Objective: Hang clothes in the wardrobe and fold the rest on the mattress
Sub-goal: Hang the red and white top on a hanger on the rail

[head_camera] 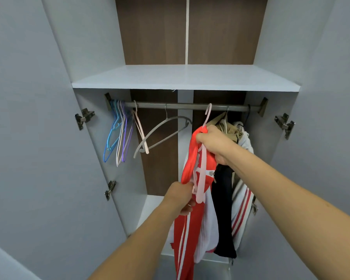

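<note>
A red jacket with white stripes (187, 229) hangs on a pale pink hanger (202, 168) whose hook sits at the wardrobe rail (190, 106). My right hand (212, 143) grips the jacket's collar and the hanger's top just below the rail. My left hand (181, 199) grips the jacket's lower shoulder and the hanger's end. Behind them, a beige garment (231, 131), a white jacket with red stripes (241, 209) and a dark garment (223, 215) hang at the rail's right side.
Empty hangers hang on the rail's left: a bunch of blue, purple and white ones (119, 136), a pink one (140, 132) and a grey one (162, 134). A white shelf (185, 77) lies above the rail. Both wardrobe doors stand open.
</note>
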The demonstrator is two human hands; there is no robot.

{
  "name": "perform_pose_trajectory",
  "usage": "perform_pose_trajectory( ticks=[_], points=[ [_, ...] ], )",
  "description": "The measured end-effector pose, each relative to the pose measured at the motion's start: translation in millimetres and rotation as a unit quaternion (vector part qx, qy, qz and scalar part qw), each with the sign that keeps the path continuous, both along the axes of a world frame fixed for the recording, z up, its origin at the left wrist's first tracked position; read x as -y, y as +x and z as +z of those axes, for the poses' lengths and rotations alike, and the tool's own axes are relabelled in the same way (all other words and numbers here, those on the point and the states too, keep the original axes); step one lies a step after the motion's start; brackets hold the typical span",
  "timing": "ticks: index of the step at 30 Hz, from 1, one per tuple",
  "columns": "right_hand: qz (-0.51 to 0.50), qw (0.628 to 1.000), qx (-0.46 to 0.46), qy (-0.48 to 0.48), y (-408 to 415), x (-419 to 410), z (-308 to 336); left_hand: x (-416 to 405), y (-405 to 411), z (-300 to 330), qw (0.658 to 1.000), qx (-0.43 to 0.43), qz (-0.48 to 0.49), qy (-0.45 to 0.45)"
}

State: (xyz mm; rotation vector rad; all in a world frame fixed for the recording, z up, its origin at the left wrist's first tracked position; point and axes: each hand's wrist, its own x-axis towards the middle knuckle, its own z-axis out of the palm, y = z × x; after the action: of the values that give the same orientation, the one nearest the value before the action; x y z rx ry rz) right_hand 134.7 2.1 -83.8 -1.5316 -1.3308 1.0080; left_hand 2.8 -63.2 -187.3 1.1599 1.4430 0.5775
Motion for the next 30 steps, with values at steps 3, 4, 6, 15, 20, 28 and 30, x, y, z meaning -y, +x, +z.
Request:
perform_pose_trajectory(
  ticks=[3,4,6,15,20,28,30],
  points=[
    [-0.029,0.999,0.029,0.019,19.3,-3.9,-11.5,2.7,-0.1,19.8,0.995,-0.065,-0.015,0.079],
    [-0.049,0.998,0.041,0.022,26.4,-3.9,-17.3,5.8,-1.6,28.0,0.989,-0.082,-0.03,0.122],
    [-0.082,0.994,0.065,0.023,37.2,-3.3,-30.3,18.2,-2.8,45.4,0.973,-0.096,-0.082,0.193],
    [-0.147,0.987,0.068,0.013,22.5,-14.2,-41.5,44.0,-12.6,58.9,0.953,-0.1,-0.043,0.284],
    [-0.171,0.983,0.066,0.014,15.2,-9.7,-46.7,43.4,-17.4,48.5,0.924,-0.144,-0.022,0.354],
    [-0.169,0.983,0.061,0.017,20.2,-12.1,-43.4,45.2,-29.2,51.9,0.918,-0.124,-0.187,0.328],
    [-0.17,0.983,0.057,0.025,22.4,-12.3,-42.8,41.6,-32.8,52.8,0.909,-0.13,-0.179,0.352]
  ],
)
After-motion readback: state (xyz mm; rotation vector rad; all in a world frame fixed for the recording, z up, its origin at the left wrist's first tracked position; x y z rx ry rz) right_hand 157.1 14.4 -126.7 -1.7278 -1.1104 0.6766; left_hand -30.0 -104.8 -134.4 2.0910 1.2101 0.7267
